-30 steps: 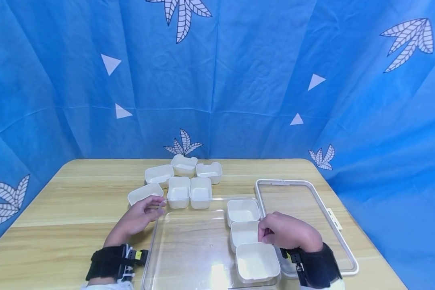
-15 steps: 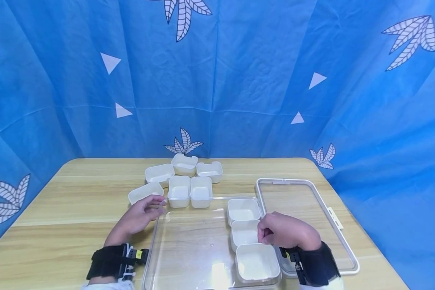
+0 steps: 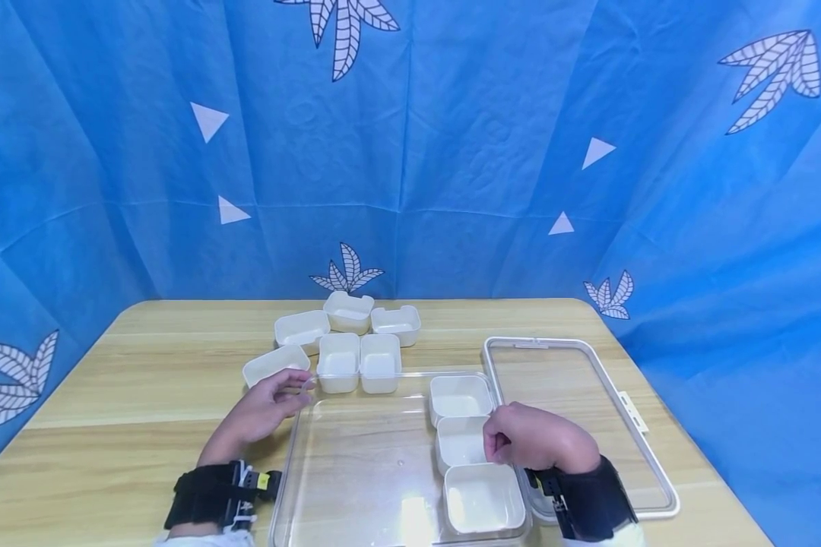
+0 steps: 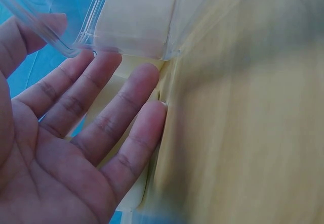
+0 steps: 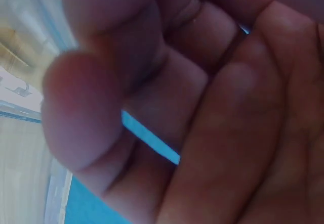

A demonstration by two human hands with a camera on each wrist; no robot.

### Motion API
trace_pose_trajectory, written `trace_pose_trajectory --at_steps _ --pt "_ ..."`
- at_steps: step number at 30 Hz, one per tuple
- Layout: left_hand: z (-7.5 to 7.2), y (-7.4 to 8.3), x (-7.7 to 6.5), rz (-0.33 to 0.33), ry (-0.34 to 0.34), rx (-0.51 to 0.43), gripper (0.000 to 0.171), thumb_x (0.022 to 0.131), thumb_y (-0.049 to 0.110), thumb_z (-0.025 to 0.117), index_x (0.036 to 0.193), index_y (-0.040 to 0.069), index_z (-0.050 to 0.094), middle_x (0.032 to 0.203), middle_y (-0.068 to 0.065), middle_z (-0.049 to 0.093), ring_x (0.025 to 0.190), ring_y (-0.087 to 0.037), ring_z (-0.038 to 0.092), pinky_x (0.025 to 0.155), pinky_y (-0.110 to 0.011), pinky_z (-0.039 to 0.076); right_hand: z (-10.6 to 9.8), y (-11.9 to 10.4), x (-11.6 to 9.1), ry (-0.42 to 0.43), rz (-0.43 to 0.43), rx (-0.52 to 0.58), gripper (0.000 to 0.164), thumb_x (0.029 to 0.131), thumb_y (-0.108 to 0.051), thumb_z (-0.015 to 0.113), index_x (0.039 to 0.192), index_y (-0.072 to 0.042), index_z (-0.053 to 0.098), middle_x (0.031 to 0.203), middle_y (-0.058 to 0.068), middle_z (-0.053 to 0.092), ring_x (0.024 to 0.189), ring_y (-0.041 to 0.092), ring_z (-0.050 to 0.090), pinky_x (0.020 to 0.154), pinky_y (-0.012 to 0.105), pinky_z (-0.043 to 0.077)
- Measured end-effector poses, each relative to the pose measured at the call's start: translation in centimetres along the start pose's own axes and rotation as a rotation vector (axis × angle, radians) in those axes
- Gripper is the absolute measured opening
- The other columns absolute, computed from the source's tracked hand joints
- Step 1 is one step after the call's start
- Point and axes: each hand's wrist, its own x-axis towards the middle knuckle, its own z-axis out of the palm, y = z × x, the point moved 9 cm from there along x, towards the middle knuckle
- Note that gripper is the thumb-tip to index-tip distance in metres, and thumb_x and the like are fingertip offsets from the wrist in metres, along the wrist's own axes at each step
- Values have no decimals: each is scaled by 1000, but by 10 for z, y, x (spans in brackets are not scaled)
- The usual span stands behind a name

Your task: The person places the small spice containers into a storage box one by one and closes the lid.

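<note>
A large clear plastic box stands on the table before me, with three small white bins in a column along its right side: a far bin, a middle bin and a near bin. My left hand is at the box's far left corner, fingers loosely extended. The left wrist view shows the fingertips right at the clear corner. My right hand has its fingers curled over the middle and near bins' rims. In the right wrist view the curled fingers show nothing between them.
Behind the box stand two upright white bins, a left bin, a bin behind it, and two notched bins at the back. A clear lid with a white frame lies right of the box. A blue curtain surrounds the table.
The near bin has shifted slightly and sits a little lower in the head view. My right hand has moved slightly left. The left hand stays at the corner.
</note>
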Motion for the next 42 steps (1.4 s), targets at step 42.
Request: trace_pose_trajectory --at_steps 42 --pt "0 4 1 5 7 -8 41 94 19 64 131 4 54 126 -15 58 113 -33 56 87 -37 52 -4 0 3 58 56 15 34 61 10 76 71 -14 55 61 -9 41 58 9 41 52 23 36"
